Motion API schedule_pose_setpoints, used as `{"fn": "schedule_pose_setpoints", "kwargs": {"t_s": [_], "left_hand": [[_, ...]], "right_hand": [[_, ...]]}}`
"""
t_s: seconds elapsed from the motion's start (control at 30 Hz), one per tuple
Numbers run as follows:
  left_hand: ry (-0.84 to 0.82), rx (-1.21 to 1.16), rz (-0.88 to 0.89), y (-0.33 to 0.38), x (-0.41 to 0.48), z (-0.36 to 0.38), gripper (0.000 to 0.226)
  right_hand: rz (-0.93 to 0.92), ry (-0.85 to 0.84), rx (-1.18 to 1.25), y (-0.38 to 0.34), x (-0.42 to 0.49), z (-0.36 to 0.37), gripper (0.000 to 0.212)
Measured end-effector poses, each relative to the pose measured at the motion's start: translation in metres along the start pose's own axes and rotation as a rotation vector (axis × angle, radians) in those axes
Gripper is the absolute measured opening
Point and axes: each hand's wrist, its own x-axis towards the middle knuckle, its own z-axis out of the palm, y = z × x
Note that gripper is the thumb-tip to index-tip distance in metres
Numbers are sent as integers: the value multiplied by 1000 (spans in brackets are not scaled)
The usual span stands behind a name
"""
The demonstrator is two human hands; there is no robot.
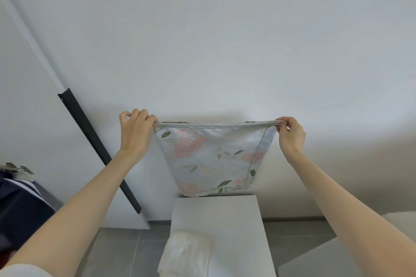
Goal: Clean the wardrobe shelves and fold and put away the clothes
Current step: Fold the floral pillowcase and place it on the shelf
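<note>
- While left hand (135, 132) and right hand (290, 135) pinch its top corners, a smooth floral cloth (211, 153) hangs taut.
- Crumpled white fabric (186, 252) lies on the desk (216, 216).

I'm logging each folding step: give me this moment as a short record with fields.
item: floral cloth, held up in the air, hanging flat
left grip: left hand pinches its top left corner
right grip: right hand pinches its top right corner
below: white cloth lying on a white stand
far left: dark garment
</note>
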Motion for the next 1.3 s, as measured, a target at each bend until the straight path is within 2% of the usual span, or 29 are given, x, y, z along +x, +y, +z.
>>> {"fn": "schedule_pose_setpoints", "kwargs": {"t_s": [0.17, 0.33, 0.53, 0.8, 0.9, 1.07, 1.17, 1.23, 1.3], "left_hand": [[-6, -93, 9, 8, -45, -13, 10], [-97, -197, 16, 10, -121, -25, 13], [-326, -315, 2, 14, -226, -40, 12], [-741, -421, 70, 15, -329, -38, 8], [-847, -440, 83, 14, -349, -32, 9], [-1006, -611, -81, 14, -348, -8, 7], [-1065, -688, -258, 16, -334, 17, 11], [-1094, -721, -376, 21, -321, 42, 2], [-1104, -743, -457, 28, -306, 70, 9]], "right_hand": [[34, 1, -34, 26, -43, -12, 25], [102, -36, -99, 64, -107, -32, 23], [198, -71, -250, 104, -208, -68, 24], [399, -288, -442, 176, -303, -107, 30], [460, -371, -513, 196, -321, -112, 29], [533, -399, -532, 220, -320, -104, 29], [564, -399, -522, 234, -303, -90, 30], [563, -400, -518, 245, -288, -77, 29], [549, -383, -515, 257, -269, -61, 27]]}}
